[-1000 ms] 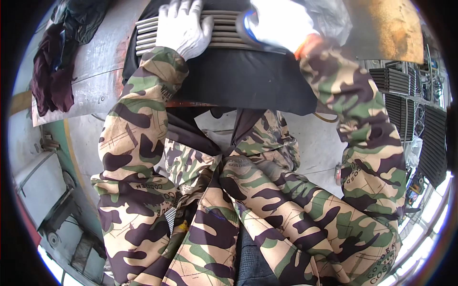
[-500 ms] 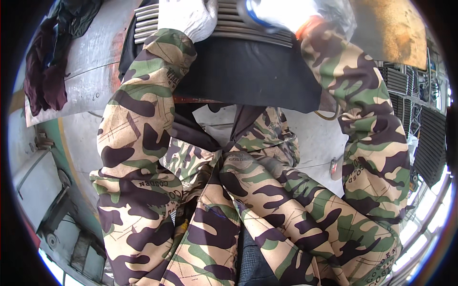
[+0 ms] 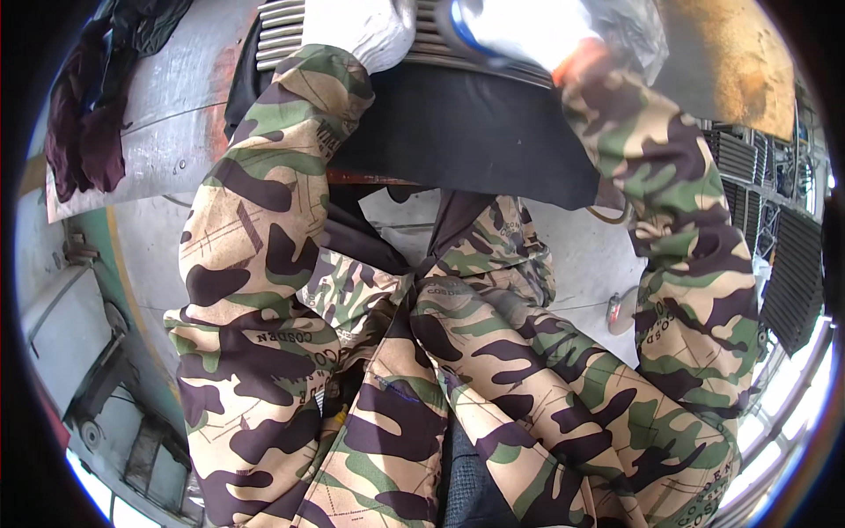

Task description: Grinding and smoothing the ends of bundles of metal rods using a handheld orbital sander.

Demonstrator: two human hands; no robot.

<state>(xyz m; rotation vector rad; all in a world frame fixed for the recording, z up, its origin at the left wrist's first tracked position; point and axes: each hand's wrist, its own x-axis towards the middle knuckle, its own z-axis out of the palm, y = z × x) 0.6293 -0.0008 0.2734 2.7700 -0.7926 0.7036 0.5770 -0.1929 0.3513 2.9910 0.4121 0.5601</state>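
Note:
A row of several slim metal rods (image 3: pixel 280 40) lies side by side on a black sheet (image 3: pixel 466 123) at the top of the view. My left hand (image 3: pixel 361 31), in a white glove, rests over the rods; its fingers run past the upper edge. To the right, my right hand (image 3: pixel 532 31), also white-gloved, is above the rods' right part, overexposed and smeared. At its left side shows a curved blue-edged thing (image 3: pixel 471 31), too blurred to name, which the hand appears to hold. An orange-red cuff (image 3: pixel 581 60) circles the right wrist. Both arms wear camouflage sleeves.
Dark clothing (image 3: pixel 97 132) hangs over the left part of the metal table (image 3: pixel 167 132). Clear plastic (image 3: pixel 638 35) lies beyond my right wrist, beside a rusty-yellow board (image 3: pixel 731 62). Racks with stacked metal bars (image 3: pixel 792 273) stand at right. A camouflage apron covers my lap.
The whole view has shifted slightly, putting the rods and table a little higher and to the right. Both hands stay over the rods, and the right one remains motion-blurred.

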